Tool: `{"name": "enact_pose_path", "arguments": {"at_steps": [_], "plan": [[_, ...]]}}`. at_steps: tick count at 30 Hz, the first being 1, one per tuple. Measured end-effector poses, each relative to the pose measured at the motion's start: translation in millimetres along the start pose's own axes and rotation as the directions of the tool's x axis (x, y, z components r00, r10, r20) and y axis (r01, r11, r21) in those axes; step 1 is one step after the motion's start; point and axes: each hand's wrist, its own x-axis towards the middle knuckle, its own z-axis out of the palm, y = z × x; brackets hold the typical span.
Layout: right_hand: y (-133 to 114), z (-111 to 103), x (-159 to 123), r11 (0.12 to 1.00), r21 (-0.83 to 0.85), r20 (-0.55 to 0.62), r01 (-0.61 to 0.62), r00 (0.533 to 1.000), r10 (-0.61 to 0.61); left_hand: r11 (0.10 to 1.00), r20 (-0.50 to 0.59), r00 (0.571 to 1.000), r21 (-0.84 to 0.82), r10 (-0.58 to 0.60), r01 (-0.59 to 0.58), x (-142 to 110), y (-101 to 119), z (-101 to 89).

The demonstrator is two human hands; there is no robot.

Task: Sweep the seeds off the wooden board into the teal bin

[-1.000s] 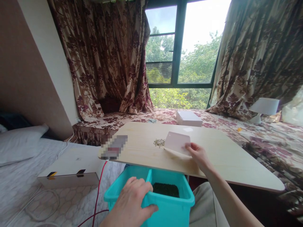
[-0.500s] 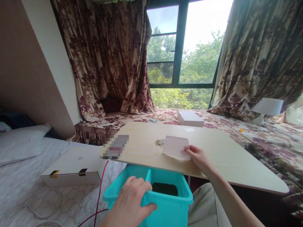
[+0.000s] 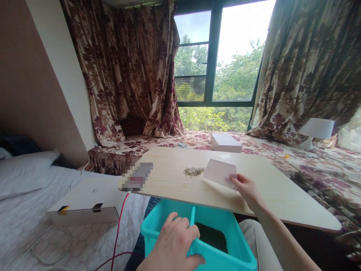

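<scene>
My left hand point(image 3: 179, 241) is closed over the near rim and divider of a turquoise two-compartment bin point(image 3: 225, 259). Dark, fine material point(image 3: 211, 237) lies in the bin's right compartment; of the left one I see only bare wall. Between thumb and fingers, my right hand point(image 3: 248, 190) pinches the right edge of a thin, pale, translucent plastic sheet point(image 3: 220, 172), tilted just above the wooden tabletop point(image 3: 169, 184). Left of the sheet, touching or very near its edge, is a small scatter of greenish-brown bits point(image 3: 194, 171), too small to name.
A blurred-out flat item point(image 3: 138, 177) lies on the table's left end, with a red cable point(image 3: 120, 226) below it. A white box point(image 3: 84, 199) sits on the bed at left. Beyond the table are another white box point(image 3: 225, 142) and a lamp point(image 3: 317, 128).
The sheet in my right hand has shifted right, uncovering more of the scattered bits. My left hand and the bin have moved to the right and slightly down in view.
</scene>
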Motion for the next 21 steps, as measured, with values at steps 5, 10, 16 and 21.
{"name": "enact_pose_path", "arguments": {"at_steps": [5,10,16,21], "plan": [[6.7,9.4,0.8,0.998,-0.034,-0.023,0.056,0.998,-0.056,1.0,0.002,1.0,0.01,0.011,-0.011,8.0,7.6,9.0],[8.6,22.9,-2.9,0.994,-0.076,0.026,0.078,0.997,-0.076,1.0,0.015,1.0,0.0,-0.006,0.006,7.9,10.1,7.0],[5.3,32.8,-3.7,0.994,-0.052,0.067,0.092,0.994,-0.089,1.0,0.017,1.0,0.0,-0.001,0.001,7.7,10.6,6.2],[1.5,37.0,-3.8,0.992,-0.066,0.055,0.104,0.993,-0.101,1.0,0.027,1.0,0.0,0.0,0.0,8.8,10.5,5.0]]}}
